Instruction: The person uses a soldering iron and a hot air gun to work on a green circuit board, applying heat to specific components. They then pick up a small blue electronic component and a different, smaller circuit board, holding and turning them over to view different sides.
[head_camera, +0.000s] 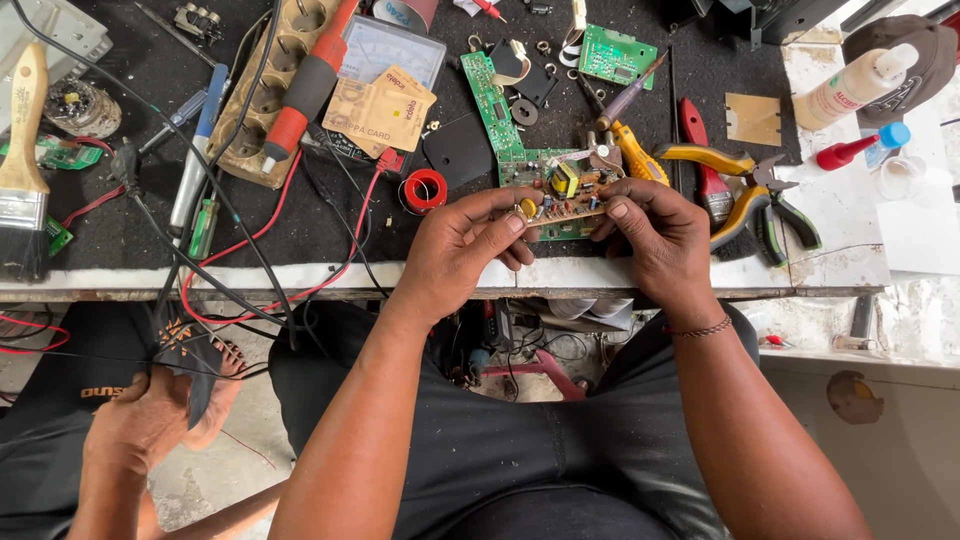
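My left hand (462, 250) and my right hand (655, 240) both hold a green circuit board (560, 188) above the front edge of the workbench (300, 277). The board carries a yellow transformer and several small parts. Fingertips of both hands pinch its near edge, thumbs close together. A second long green board (492, 100) lies just behind it. A red spool of wire (425, 190) sits left of my left hand. Yellow-handled pliers (735, 185) and a yellow screwdriver (632, 150) lie to the right of the board.
A red-handled soldering iron (305, 90) rests on a power strip (270, 100); a multimeter (385, 60), paintbrush (22, 160), glue bottle (850, 90) and red-capped bottle (850, 152) lie about. Black and red cables hang off the edge. Another person's hand (140, 420) is at lower left.
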